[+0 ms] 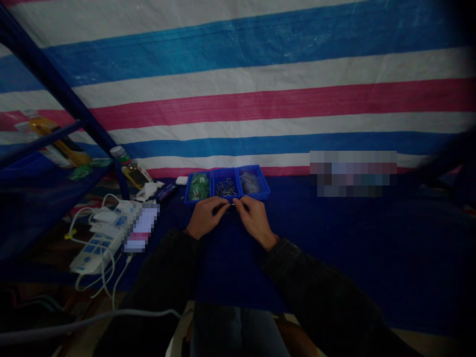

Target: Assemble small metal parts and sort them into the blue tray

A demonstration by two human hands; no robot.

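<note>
My left hand [207,214] and my right hand [255,218] meet just in front of three blue bins, with thumbs and fingers pinched towards each other. Between the fingertips shows a small, thin, shiny piece [232,204], too small to name. Both hands seem to grip it, one at each end. Behind the left hand is a bin of green pieces [200,187]. Small metal pins [226,187] fill the middle bin, partly hidden by my fingers. The bin behind my right hand holds clear plastic pieces [250,182].
On the left lie a white power strip [97,248] with tangled cables, a blurred-out phone [142,228], crumpled tissue [148,190] and a bottle [130,168]. A dark blue frame post [67,94] rises there. Striped sheeting [238,109] hangs behind the blue tabletop [334,258].
</note>
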